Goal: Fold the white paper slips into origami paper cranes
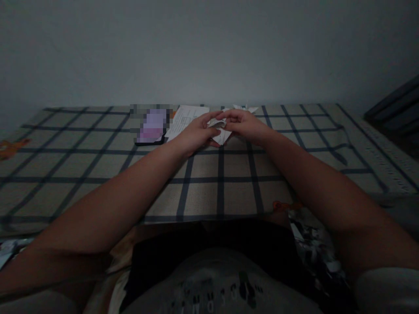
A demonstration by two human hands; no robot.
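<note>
Both arms reach forward over a checked cloth [98, 161]. My left hand [196, 131] and my right hand [244, 124] meet at a small folded piece of white paper [221, 136], fingers pinched on it from either side. The paper sits just above the cloth, partly hidden by the fingers. A flat printed white sheet [185, 120] lies just behind my left hand. More folded white paper [246, 108] shows behind my right hand.
A phone [152, 128] with a lit, blurred screen lies left of the sheet. A plain wall rises behind the cloth. A dark object [397, 113] stands at the far right. An orange patch [11, 147] marks the cloth's left edge.
</note>
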